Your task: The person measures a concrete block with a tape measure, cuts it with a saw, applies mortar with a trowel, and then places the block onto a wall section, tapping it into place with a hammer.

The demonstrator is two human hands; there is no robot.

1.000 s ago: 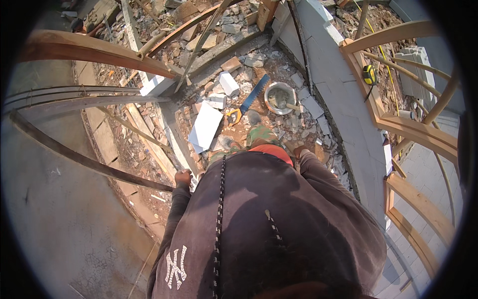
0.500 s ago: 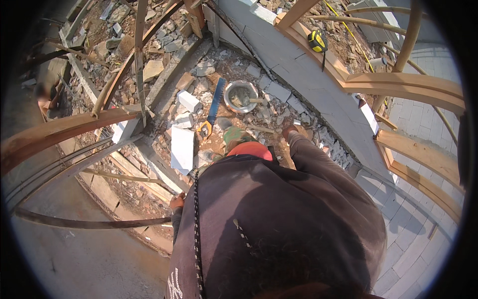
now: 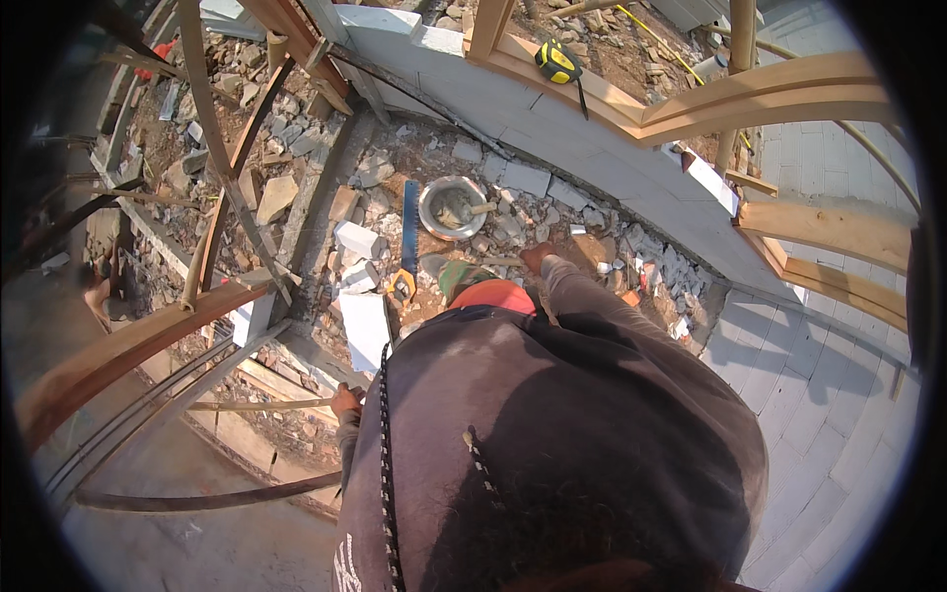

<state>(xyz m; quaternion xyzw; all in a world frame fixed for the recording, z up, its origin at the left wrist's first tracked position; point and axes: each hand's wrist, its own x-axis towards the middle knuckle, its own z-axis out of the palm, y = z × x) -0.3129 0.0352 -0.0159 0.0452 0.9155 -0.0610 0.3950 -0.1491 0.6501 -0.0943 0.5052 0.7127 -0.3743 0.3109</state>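
Observation:
My right hand (image 3: 536, 259) is low over the rubble with its fingers closed round the end of a wooden handle (image 3: 501, 261); the tool's other end is hard to make out. Out to the left, my left hand (image 3: 345, 400) looks curled at the edge of a long beam, beside a thin wooden strip (image 3: 261, 406); what it grips is too small to tell. A hand saw (image 3: 408, 229) with a blue blade and orange-black handle lies ahead of me. To its right stands a metal bowl (image 3: 426, 209) of grey mortar, with a wooden-handled tool (image 3: 481, 208) in it.
White blocks (image 3: 365, 331) lie left of my legs. A pale block wall (image 3: 582, 148) runs along the right, topped by wooden frames (image 3: 760, 99) and a yellow-black tape measure (image 3: 558, 62). Curved timber (image 3: 138, 345) crosses the left side. Broken stone (image 3: 278, 197) covers ground beyond.
My right hand has moved left and is now on the wooden handle, from which it was apart. My view has shifted, so the wall and saw appear turned and farther left.

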